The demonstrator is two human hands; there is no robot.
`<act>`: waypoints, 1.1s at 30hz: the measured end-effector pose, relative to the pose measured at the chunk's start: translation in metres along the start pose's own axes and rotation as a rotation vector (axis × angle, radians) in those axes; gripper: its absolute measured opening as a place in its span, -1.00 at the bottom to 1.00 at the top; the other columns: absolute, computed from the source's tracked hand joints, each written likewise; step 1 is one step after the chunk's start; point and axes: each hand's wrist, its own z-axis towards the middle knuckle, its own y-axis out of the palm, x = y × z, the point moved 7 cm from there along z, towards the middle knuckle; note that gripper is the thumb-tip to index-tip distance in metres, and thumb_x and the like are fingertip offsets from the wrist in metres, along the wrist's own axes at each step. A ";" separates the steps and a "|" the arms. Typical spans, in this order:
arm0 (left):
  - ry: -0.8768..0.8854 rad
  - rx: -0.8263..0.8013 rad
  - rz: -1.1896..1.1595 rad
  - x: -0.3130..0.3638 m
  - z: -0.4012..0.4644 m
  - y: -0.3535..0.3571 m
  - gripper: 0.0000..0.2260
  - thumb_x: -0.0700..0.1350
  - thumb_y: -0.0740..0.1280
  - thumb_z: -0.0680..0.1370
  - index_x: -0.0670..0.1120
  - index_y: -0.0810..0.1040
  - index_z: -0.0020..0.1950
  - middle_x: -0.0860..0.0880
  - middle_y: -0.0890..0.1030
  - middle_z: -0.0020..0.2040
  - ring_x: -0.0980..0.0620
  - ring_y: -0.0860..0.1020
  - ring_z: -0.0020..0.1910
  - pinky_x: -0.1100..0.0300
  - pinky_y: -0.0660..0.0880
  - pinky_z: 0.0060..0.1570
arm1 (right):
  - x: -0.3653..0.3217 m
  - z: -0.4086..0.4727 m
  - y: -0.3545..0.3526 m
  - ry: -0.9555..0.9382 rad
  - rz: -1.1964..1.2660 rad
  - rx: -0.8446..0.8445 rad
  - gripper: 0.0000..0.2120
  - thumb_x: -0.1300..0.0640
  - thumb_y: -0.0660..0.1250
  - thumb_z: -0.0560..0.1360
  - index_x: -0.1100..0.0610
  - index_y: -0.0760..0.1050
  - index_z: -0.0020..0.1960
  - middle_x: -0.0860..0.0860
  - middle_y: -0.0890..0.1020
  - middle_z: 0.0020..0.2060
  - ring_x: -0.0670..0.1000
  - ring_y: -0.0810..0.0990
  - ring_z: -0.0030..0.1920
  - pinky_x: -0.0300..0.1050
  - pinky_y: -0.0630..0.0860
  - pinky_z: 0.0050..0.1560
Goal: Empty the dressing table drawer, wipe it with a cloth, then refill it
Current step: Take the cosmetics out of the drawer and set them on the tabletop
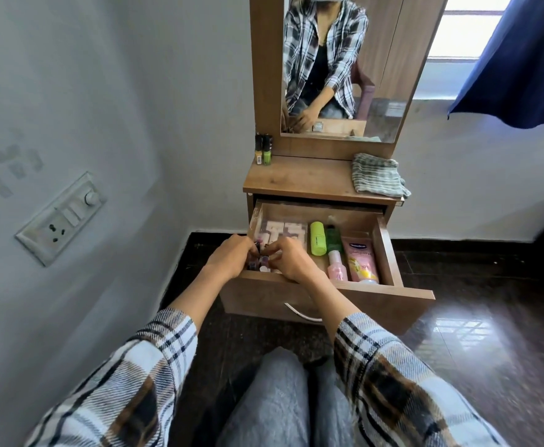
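Note:
The wooden drawer [383,253] of the dressing table is pulled out. Both hands reach into its left front corner, among several small nail polish bottles [262,265]. My left hand [230,256] curls its fingers around some of these bottles. My right hand [291,261] pinches at bottles beside it. Further right in the drawer lie a lime green container [317,238], a dark green bottle [333,238], a pink bottle [337,269] and a pink lotion tube [362,261]. A clear box with pale squares [285,230] sits at the back left. A striped cloth [378,172] lies folded on the tabletop's right end.
Two nail polish bottles [262,150], yellow and green, stand at the tabletop's back left. A mirror [345,66] rises behind. A wall with a switch plate [61,217] is on the left. Dark glossy floor [477,333] spreads to the right, and a blue curtain [522,59] hangs top right.

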 end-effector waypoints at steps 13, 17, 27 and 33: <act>0.132 0.016 -0.022 0.006 0.000 -0.009 -0.86 -0.12 0.33 0.53 -0.08 0.67 -0.01 -0.08 0.63 -0.07 -0.05 0.58 -0.10 0.09 0.50 -0.13 | -0.004 0.002 -0.005 -0.080 0.035 0.036 -0.80 0.28 0.38 0.44 0.15 0.66 0.04 0.14 0.70 -0.09 0.05 0.65 -0.09 -0.18 0.51 -0.13; 0.165 0.081 -0.200 0.007 0.002 -0.034 -0.85 -0.15 0.32 0.53 -0.12 0.66 0.02 -0.06 0.64 -0.06 0.01 0.57 -0.07 0.08 0.50 -0.01 | -0.016 0.004 -0.022 -0.083 0.224 0.119 -0.81 0.23 0.40 0.47 0.18 0.64 0.08 0.10 0.69 -0.04 -0.01 0.64 -0.10 -0.14 0.58 -0.03; 0.156 0.597 -0.673 0.018 0.042 -0.132 -0.77 -0.17 0.33 0.53 -0.21 0.58 0.16 -0.18 0.59 0.10 -0.08 0.57 0.05 0.02 0.56 0.04 | -0.073 0.048 -0.099 -0.145 0.615 0.527 -0.82 0.27 0.31 0.53 0.22 0.60 0.10 0.12 0.63 0.07 0.02 0.63 0.02 -0.16 0.61 -0.01; 0.011 0.648 -0.794 0.006 0.099 -0.123 -0.71 -0.19 0.33 0.53 -0.22 0.52 0.23 -0.15 0.56 0.21 -0.05 0.54 0.17 0.33 0.47 0.03 | -0.063 0.103 -0.096 -0.117 0.538 0.525 -0.75 0.30 0.30 0.52 0.21 0.55 0.18 0.10 0.58 0.14 0.03 0.59 0.10 -0.18 0.58 0.06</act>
